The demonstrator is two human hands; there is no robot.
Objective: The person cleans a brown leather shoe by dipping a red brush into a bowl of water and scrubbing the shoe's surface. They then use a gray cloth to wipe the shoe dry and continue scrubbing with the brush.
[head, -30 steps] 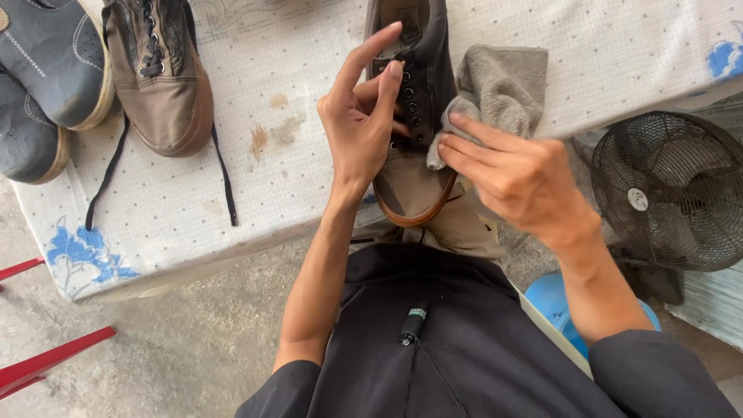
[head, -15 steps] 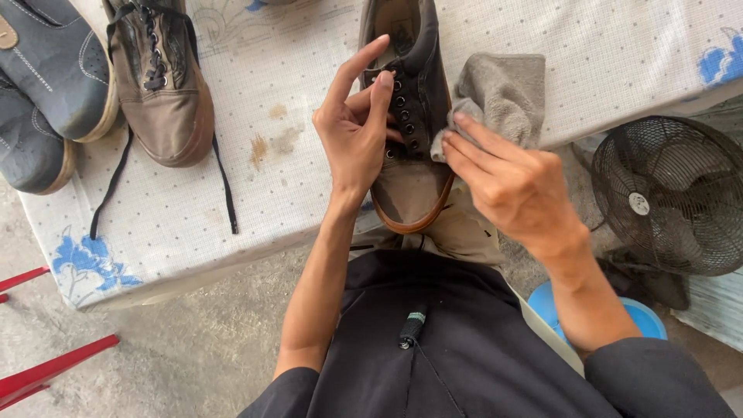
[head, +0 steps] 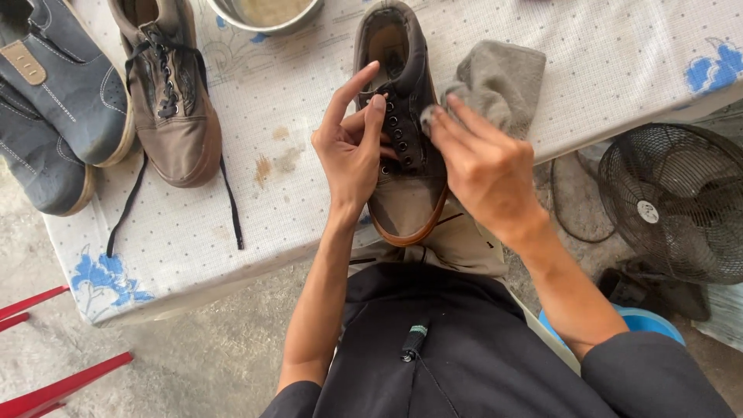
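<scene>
Dark brown laceless leather shoe [head: 404,166], axis 12–6, between hands: left hand [head: 352,147] fingers spread on eyelets; right hand [head: 480,166] pinches grey cloth [head: 495,81] at 1.

Table [head: 588,70] covered by a white cloth (blue flower print at its corners). Resting on it: dark shoe [head: 402,166], grey rag [head: 499,81], brown laced shoe [head: 170,101], two blue shoes [head: 62,85], metal bowl [head: 267,14].
</scene>
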